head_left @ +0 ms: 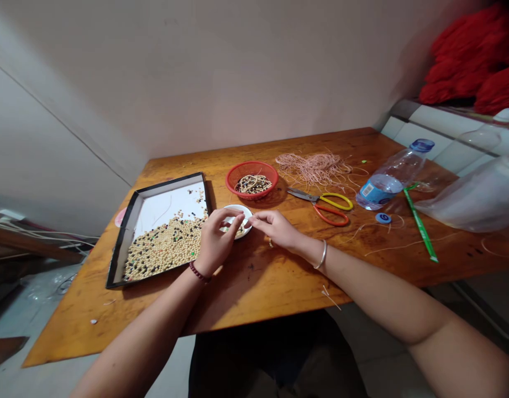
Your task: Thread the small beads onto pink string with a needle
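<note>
Over a small white dish (242,210) with pale beads in it, my two hands meet with their fingertips close together. My left hand (221,235), a dark bead bracelet at its wrist, has thumb and forefinger pinched; what lies between them is too small to make out. A silver bangle circles the wrist of my right hand (277,228), whose fingers are also pinched at the dish's right rim. Just beneath that hand show a few pale beads (271,242), perhaps on a thread. Left of the dish, a black-edged tray (127,235) holds many cream, dark and green beads.
Behind the dish stands a red basket (252,166) of beads. Rightward lie pink cord (314,167), scissors (331,207) with yellow and orange handles, a water bottle (382,188), its blue cap (383,218), a green strip (420,226) and a plastic bag (473,199). A wall borders the table's back.
</note>
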Demonstrator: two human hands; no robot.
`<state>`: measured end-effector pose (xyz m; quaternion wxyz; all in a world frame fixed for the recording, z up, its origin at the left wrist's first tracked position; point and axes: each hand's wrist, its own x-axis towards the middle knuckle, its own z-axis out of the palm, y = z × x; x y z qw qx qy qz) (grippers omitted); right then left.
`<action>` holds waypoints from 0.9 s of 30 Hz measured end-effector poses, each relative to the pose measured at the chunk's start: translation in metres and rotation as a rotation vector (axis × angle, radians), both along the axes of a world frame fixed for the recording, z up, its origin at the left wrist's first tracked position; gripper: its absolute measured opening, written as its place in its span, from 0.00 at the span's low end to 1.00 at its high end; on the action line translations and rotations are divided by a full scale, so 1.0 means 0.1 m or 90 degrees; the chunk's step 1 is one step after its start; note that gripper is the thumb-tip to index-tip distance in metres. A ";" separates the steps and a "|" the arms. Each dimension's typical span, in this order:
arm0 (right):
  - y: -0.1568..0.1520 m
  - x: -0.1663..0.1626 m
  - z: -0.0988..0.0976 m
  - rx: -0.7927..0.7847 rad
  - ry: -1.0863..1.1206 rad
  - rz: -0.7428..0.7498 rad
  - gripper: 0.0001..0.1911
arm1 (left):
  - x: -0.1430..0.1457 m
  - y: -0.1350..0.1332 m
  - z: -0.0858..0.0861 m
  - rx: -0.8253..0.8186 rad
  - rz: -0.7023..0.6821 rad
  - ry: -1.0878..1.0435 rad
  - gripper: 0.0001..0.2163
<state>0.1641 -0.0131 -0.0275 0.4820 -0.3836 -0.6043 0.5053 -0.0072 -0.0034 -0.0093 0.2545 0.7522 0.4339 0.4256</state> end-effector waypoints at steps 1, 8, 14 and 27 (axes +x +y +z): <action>0.01 0.00 0.00 0.010 0.005 -0.012 0.20 | -0.01 0.01 0.00 0.018 0.022 0.018 0.12; 0.08 0.03 -0.06 0.020 0.040 -0.093 0.15 | -0.07 0.07 -0.03 0.152 0.048 0.355 0.13; 0.06 0.02 -0.02 -0.010 0.029 -0.096 0.16 | -0.11 0.11 -0.09 0.128 -0.014 0.421 0.18; 0.05 0.00 -0.01 -0.043 0.063 -0.047 0.17 | -0.15 0.11 -0.07 0.092 -0.036 0.505 0.14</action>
